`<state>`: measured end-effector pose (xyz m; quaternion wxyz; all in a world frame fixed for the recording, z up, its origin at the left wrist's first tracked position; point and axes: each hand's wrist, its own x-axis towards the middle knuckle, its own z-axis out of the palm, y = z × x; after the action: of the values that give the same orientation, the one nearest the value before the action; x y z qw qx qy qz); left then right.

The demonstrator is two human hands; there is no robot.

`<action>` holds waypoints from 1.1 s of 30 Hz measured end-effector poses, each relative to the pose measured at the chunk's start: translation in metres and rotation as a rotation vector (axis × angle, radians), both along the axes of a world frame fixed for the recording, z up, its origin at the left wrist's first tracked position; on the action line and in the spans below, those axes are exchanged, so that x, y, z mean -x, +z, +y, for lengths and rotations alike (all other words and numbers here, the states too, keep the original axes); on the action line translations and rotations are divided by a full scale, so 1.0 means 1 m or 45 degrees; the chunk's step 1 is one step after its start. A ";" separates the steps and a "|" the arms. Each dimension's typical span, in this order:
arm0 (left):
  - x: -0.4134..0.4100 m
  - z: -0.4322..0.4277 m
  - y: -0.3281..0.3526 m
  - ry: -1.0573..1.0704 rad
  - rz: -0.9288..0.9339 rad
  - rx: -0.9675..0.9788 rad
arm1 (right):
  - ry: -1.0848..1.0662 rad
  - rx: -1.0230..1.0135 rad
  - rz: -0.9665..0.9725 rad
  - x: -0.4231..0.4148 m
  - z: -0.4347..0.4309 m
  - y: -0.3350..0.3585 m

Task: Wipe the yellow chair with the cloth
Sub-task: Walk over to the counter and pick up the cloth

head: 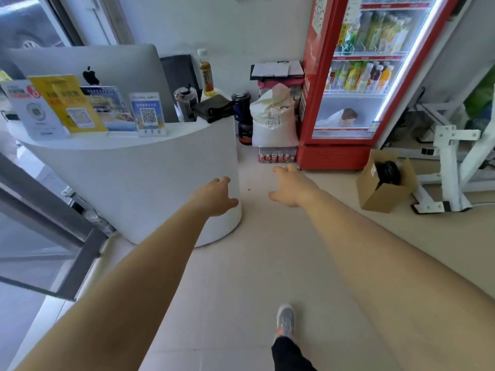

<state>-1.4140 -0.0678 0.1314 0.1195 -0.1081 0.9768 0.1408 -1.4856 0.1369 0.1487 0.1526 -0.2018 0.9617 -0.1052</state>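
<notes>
While no yellow chair shows anywhere in view, a person steps across the pale tiled floor point(267, 263) with both bare arms stretched ahead. At left stands a curved white tabletop point(134, 167) carrying a silver computer monitor point(88, 70), and a dark folded cloth point(214, 108) lies at its right edge. The left hand point(217, 195) hangs empty with fingers spread, in front of the counter wall; the right hand point(290, 187) is likewise empty and apart. A red glass-door drinks fridge point(356, 84) stands at right. The task appears to be at its first step, fetching: the next move likely calls for lifting that cloth, then finding the chair.
</notes>
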 end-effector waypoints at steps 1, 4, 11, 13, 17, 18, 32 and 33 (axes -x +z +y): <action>0.024 -0.005 -0.001 0.012 0.015 0.005 | 0.009 0.009 0.008 0.025 -0.007 -0.001; 0.096 -0.023 -0.003 0.094 0.064 0.020 | 0.045 0.052 0.022 0.101 -0.028 -0.001; 0.244 -0.068 -0.001 0.366 0.115 -0.007 | 0.146 0.190 -0.139 0.256 -0.085 -0.003; 0.278 -0.079 0.001 0.420 0.179 0.020 | 0.200 0.198 -0.153 0.295 -0.104 -0.003; 0.331 -0.101 -0.001 0.496 0.254 0.089 | 0.311 0.195 -0.135 0.360 -0.143 -0.007; 0.344 -0.108 -0.003 0.511 0.264 0.101 | 0.333 0.191 -0.129 0.376 -0.154 -0.010; 0.431 -0.163 -0.099 0.513 0.356 0.302 | 0.712 0.065 0.103 0.493 -0.264 -0.090; 0.430 -0.163 -0.101 0.518 0.418 0.316 | 0.710 0.114 0.172 0.494 -0.264 -0.096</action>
<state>-1.8436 -0.2305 0.0306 -0.0852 -0.2913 0.9511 0.0568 -1.9801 -0.1275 0.0524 0.1023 -0.4715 0.8715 -0.0877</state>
